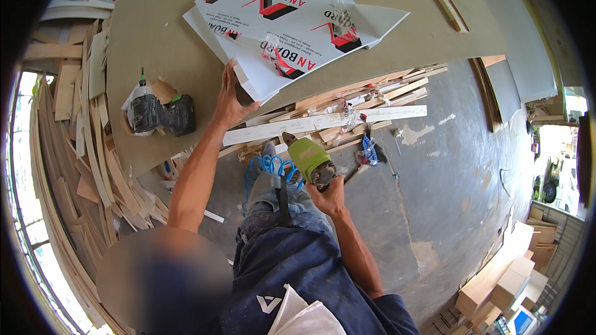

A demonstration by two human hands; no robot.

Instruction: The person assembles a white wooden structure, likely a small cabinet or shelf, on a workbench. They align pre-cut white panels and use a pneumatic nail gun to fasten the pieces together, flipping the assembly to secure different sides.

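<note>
Workshop surface (161, 18): left hand (228, 100) clamped on white panel (298, 31) corner; right hand (329, 197) gripping green nailer (308, 160), probably. Misfire risk near fingers; panel could slip off.

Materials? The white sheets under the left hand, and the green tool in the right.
White sheets: look like thin laminated or foam board, glossy printed protective film; thin white edges, stiff and flat. Green tool: apparently moulded plastic housing, matte lime green, with a dark metal-looking end; a blue coiled hose lies near it.
</note>
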